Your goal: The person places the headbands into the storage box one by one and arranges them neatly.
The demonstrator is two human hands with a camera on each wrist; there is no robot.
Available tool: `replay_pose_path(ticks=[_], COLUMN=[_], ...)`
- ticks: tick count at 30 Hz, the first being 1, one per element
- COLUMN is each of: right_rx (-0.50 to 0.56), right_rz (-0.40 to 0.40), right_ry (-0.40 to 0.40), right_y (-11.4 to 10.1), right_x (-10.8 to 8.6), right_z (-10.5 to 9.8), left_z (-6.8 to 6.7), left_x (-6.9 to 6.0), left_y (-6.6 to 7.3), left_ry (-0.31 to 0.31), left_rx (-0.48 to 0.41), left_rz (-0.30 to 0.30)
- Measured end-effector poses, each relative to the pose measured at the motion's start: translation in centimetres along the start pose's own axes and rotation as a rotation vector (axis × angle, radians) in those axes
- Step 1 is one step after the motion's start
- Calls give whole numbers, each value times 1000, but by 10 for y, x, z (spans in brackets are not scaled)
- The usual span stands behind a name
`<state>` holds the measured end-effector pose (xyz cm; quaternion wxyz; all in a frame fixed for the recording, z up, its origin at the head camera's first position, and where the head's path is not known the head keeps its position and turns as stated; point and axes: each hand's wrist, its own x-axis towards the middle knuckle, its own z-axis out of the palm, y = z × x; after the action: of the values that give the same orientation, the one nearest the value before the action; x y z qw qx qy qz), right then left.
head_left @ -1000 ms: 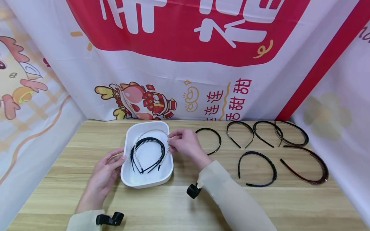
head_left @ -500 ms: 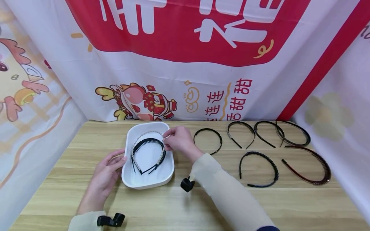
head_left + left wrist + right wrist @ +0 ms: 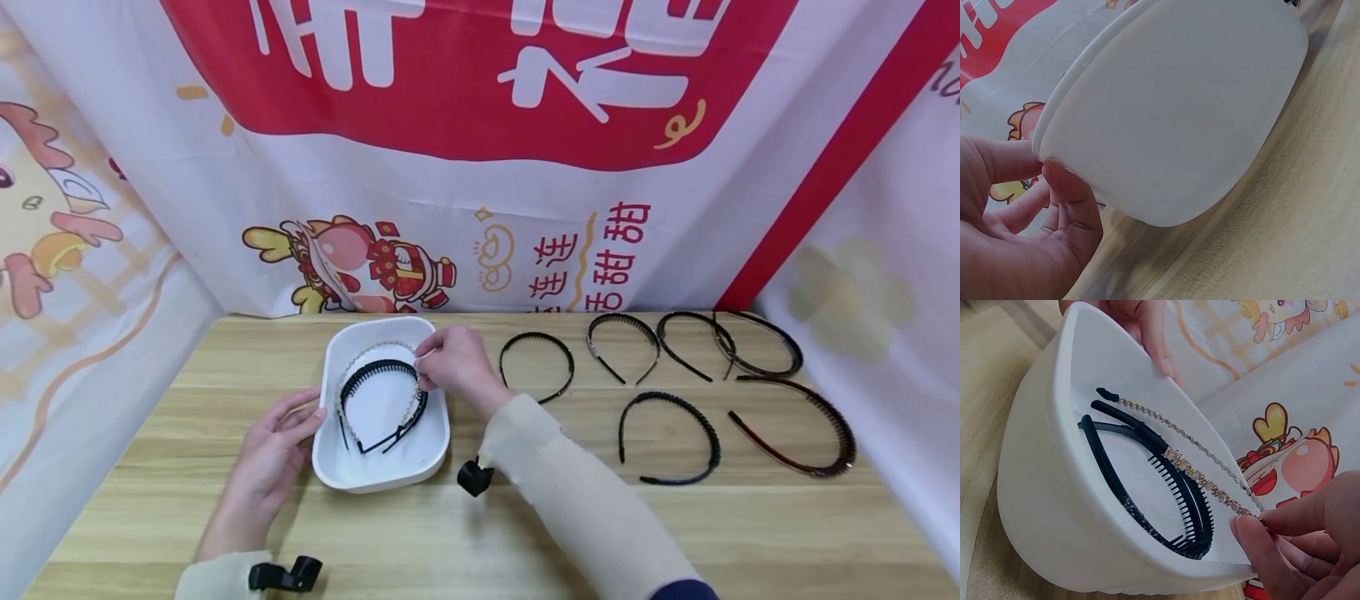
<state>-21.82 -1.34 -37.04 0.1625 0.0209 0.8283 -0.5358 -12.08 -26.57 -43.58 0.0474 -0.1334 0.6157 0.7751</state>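
My right hand (image 3: 459, 367) pinches a beaded headband (image 3: 1207, 485) at its curved top between thumb and finger. The headband has dark tips and is over the inside of a white plastic box (image 3: 1172, 112). Under it in the box lies a black toothed headband (image 3: 1124, 499), decorated along one side; whether a second black one lies with it I cannot tell. At the box's left side my left hand (image 3: 273, 446) pinches the rim between thumb and finger. The right wrist view shows the beaded headband's ends near the black one's ends.
To the right on the wooden table (image 3: 420, 542) lie several more headbands: a black one (image 3: 537, 336) near my right hand, a dark blue one (image 3: 705, 429), a brown-red one (image 3: 828, 417) and others along the back. A printed cloth (image 3: 480, 150) hangs behind.
My right hand has moved left over the box, carrying the beaded headband with it, so it now overlaps the black headband's left side more. My left hand stays on the rim.
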Motion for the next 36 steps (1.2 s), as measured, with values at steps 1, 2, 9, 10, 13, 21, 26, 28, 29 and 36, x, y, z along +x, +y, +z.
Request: replay_pose_path(ticks=[1,2,9,10,13,21,26,28,29,36], right_rx=[-12,-23,-78,-86,-104,-116,-170,-199,-212,-307], right_rz=[-5,-9,-33,-36,-38,-34,-45,-50,-51,-55], right_ry=[5,9,32,32,37,34,43,51,55,93], right_y=[-1,-1,-3,-3,-3,-4,-5,-4,-4,-2], right_x=[0,0,-1,-1,0,1,1,1,1,4], right_z=[1,2,6,6,7,9,11,12,12,14], left_z=[0,0,-1,-1,-1,-2,-3,-2,-2,0], left_x=[0,0,-1,-1,-2,-2,-2,-1,-1,0], left_y=[0,0,-1,-1,-1,-1,-1,-1,-1,-1], left_ry=[0,0,-6,-8,-9,-5,-3,-2,-1,-3], left_rx=[0,0,-4,-7,-12,-18,-14,-14,-11,3], left_rz=[-1,-1,9,13,22,22,12,9,5,-4])
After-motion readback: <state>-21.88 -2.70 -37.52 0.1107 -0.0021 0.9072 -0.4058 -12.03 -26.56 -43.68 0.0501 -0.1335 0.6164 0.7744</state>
